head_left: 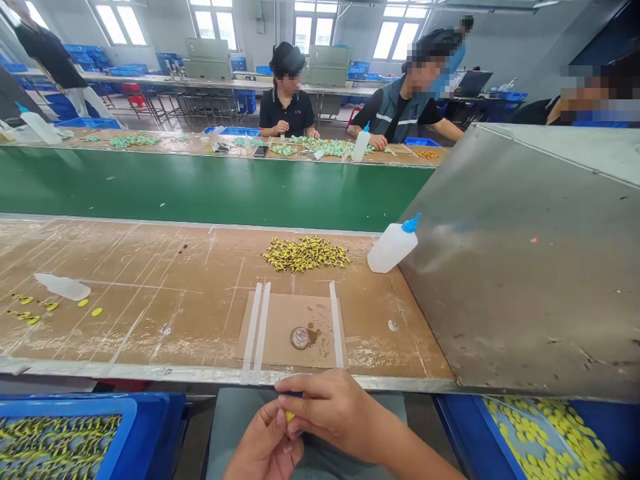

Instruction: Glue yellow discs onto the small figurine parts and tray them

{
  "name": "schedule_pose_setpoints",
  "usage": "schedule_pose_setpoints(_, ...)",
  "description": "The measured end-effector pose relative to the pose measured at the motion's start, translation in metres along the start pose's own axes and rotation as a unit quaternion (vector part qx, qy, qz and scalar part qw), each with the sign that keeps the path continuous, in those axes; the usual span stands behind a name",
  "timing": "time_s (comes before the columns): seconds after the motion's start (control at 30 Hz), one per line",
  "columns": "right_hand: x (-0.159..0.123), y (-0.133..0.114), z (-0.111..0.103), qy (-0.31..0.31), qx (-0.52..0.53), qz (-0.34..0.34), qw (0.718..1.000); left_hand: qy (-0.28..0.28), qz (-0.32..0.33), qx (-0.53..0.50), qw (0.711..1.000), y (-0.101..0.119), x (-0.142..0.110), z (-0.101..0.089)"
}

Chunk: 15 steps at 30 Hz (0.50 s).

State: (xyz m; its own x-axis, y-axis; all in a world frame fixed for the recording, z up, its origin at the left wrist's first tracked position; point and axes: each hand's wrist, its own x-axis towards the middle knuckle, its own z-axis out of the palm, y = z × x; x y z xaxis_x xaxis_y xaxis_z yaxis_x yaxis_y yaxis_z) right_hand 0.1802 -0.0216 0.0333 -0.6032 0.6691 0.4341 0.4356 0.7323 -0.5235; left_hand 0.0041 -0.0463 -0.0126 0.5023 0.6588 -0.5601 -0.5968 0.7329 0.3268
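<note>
At the bottom of the view, my left hand [265, 443] and my right hand [330, 410] meet over my lap, their fingers pinching a small yellow and blue part [290, 407] that is mostly hidden by them. Just beyond them, a brown workbench [150, 320] carries a cardboard sheet [290, 330] taped down with clear strips. A small round dish [300, 338] sits on that sheet. Farther on lies a heap of small yellow and black pieces [305, 253], beside an upright white squeeze bottle with a blue tip [393, 247].
Blue crates hold long yellow pieces [65, 440] at lower left and yellow discs [550, 433] at lower right. A steel panel [520, 253] rises on the right. Beyond a green conveyor belt [200, 190], co-workers [287, 93] sit at a bench with green pieces.
</note>
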Motion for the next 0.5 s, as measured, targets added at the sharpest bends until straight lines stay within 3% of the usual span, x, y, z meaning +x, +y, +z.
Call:
schedule_pose_setpoints(0.13, 0.005, 0.0, -0.003, 0.016, -0.033, -0.031, 0.999, 0.024, 0.049, -0.01, 0.998, 0.004, 0.004, 0.003)
schedule_pose_setpoints(0.2, 0.007, 0.015, -0.012, 0.062, -0.028, -0.01, 0.998, 0.035, 0.095, 0.032, 0.994, 0.006, 0.003, 0.003)
schedule_pose_setpoints(0.27, 0.01, 0.046, -0.028, 0.145, -0.065, 0.106, 0.982, 0.055, 0.139, 0.085, 0.985, 0.009, 0.002, 0.002)
schedule_pose_setpoints(0.3, 0.012, 0.067, -0.037, 0.195, -0.13, 0.243, 0.941, 0.065, 0.154, 0.108, 0.98, 0.01, 0.001, 0.002)
schedule_pose_setpoints(0.33, 0.014, 0.09, -0.046, 0.22, -0.159, 0.307, 0.912, 0.073, 0.163, 0.127, 0.976, 0.011, -0.001, 0.001)
schedule_pose_setpoints(0.43, 0.021, 0.158, -0.068, 0.215, -0.19, 0.382, 0.878, 0.065, 0.165, 0.154, 0.972, 0.01, -0.004, -0.002)
schedule_pose_setpoints(0.5, 0.024, 0.19, -0.074, 0.184, -0.196, 0.41, 0.872, 0.054, 0.144, 0.159, 0.975, 0.009, -0.006, -0.004)
